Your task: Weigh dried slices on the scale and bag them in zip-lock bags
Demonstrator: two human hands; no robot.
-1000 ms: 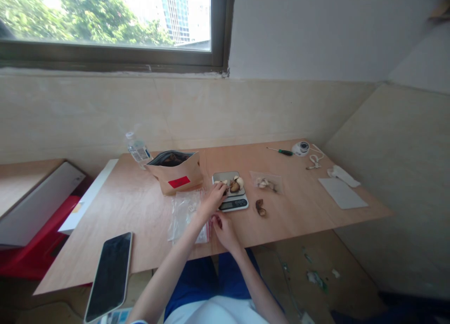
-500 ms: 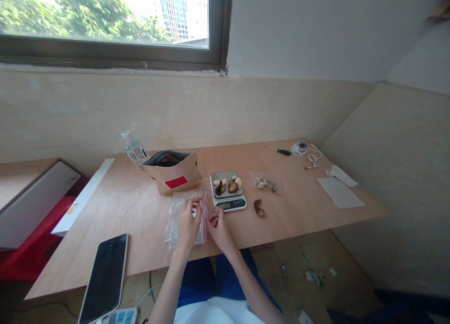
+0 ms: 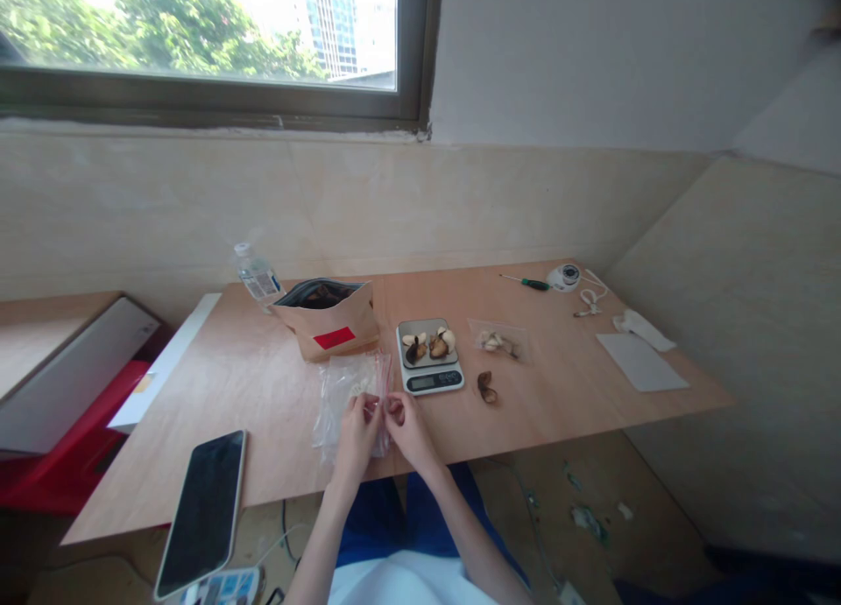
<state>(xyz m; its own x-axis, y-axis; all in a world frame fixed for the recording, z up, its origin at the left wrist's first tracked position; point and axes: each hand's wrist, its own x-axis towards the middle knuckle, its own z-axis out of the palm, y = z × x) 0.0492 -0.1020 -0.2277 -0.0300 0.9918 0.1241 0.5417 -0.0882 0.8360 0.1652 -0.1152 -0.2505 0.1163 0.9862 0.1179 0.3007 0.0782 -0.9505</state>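
Two hands in head view, left hand (image 3: 360, 419) and right hand (image 3: 406, 421), meet at clear bags (image 3: 333, 404) on worktop (image 3: 558, 373), near front edge. Fingers of both look pinched on bags' red-striped side, fingertips close together. Step in hand, as judged: working one bag's mouth loose; next move calls for opposed pinch, layers drawn apart. Bags lie flat, partly under left fingers, mostly toward worktop's left edge; number unclear. Beyond right hand, toward back edge: scale (image 3: 434, 382) bearing brown and pale pieces (image 3: 439, 348).
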